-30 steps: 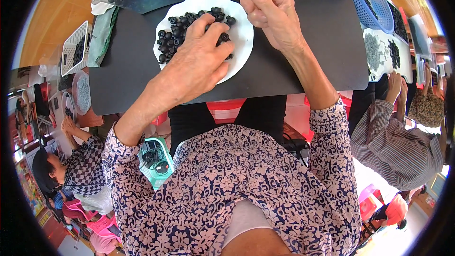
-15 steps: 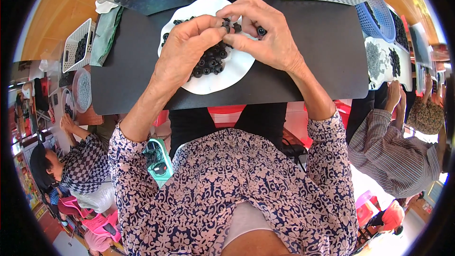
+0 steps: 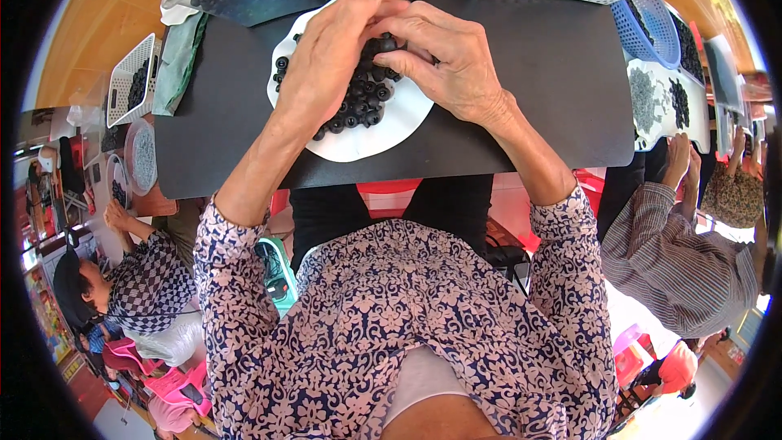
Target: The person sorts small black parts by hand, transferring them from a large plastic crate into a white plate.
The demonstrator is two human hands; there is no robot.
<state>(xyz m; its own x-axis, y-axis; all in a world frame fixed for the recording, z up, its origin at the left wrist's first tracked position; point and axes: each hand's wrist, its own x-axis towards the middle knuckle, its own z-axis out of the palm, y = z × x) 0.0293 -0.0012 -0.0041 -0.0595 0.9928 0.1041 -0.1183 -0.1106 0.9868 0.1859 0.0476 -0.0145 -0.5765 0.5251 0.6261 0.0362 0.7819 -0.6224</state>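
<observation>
Small dark berries are heaped on a white plate directly under both hands. The left hand is cupped over the heap; the right hand pinches berries at its fingertips. They appear light, round, easily crushed and prone to rolling, best taken singly by gentle fingertip pinches.

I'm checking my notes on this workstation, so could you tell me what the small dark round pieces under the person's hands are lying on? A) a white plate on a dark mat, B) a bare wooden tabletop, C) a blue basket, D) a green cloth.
A: the small dark round pieces are heaped on a white plate that sits on the dark mat, with the left hand and right hand meeting over them.
</observation>
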